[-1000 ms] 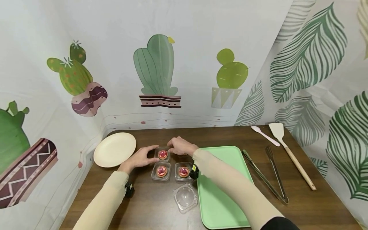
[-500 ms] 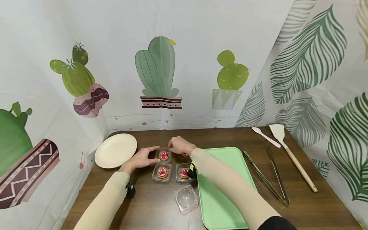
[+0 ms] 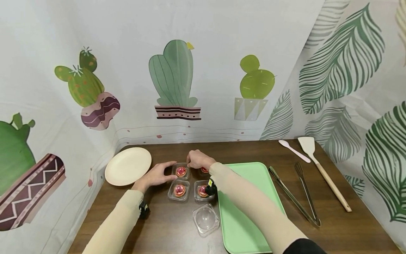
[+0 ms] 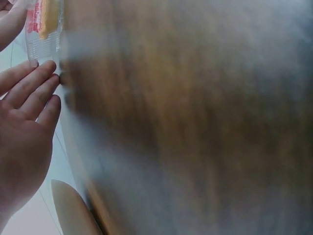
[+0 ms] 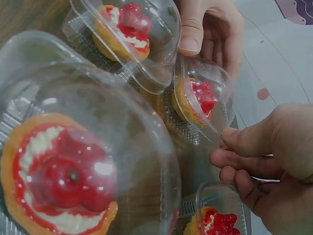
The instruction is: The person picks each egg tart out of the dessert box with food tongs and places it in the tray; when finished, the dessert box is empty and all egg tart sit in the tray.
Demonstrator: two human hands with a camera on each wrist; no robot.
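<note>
Clear plastic boxes, each with a red-topped tart, stand in two rows. My left hand (image 3: 157,174) holds the far-left tart box (image 3: 181,171) between thumb and fingers. At that box's right side, my right hand (image 3: 200,160) pinches the lid's edge with thumb and forefinger, seen in the right wrist view. Partly behind my right hand is the far-right tart box (image 5: 217,223). Nearer me stand the near-left tart box (image 3: 179,191) and the near-right tart box (image 3: 200,192), partly covered by my right wrist's camera. A loose clear domed lid (image 3: 205,218) lies in front.
A green tray (image 3: 244,225) lies under my right forearm. On the left is a cream plate (image 3: 128,166). Metal tongs (image 3: 293,197), a spatula (image 3: 326,176) and a pale pink spoon (image 3: 295,151) lie on the right. A printed cloth hangs behind the table.
Both hands stay at the far-left tart box with hardly any movement. The head view has shifted slightly, and the far-right tart shows a little more beneath my right hand.
</note>
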